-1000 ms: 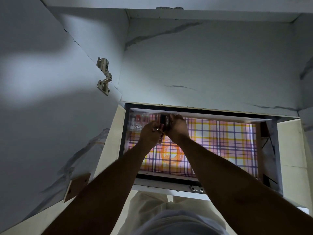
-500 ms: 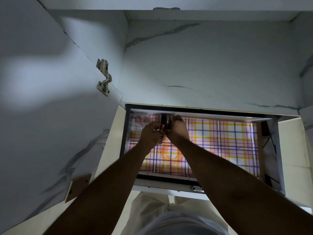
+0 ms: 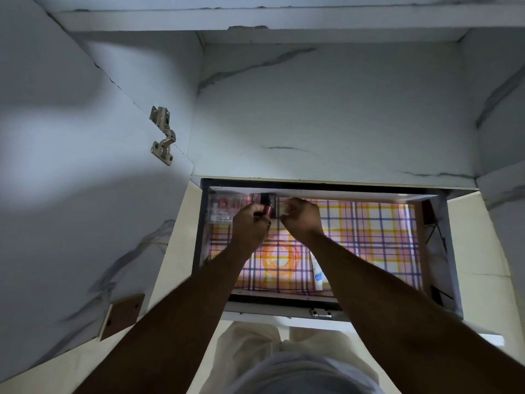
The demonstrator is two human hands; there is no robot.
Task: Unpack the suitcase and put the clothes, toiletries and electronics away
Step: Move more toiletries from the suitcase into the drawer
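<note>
drawer edges: the open drawer has dark side walls and a pale front rail with a small metal catch; its far end runs under the white marble-patterned shelf board.
drawer floor: a plaid liner in orange, purple and pink checks, with an orange ring printed on it just below the two grips.
open room: the widest bare stretch of liner lies to the right of the right grip, out to the drawer's right wall; to the left of the left grip the corner is filled.
left grip: the left hand has its fingers curled narrowly round a small dark-red cylindrical toiletry item, pinched at the fingertips near the drawer's far edge.
right grip: the right hand is curled into a loose fist just right of the left grip; whether it pinches anything cannot be told.
gap between grips: small, the two hands close but apart.
left of the left grip: a clear plastic packet with red contents and dark print, in the far left corner.
nearer than the right grip: a white tube with a blue label lies on the liner, partly hidden by the right forearm.
far left: an open marble-patterned cabinet door carrying a metal hinge.
</note>
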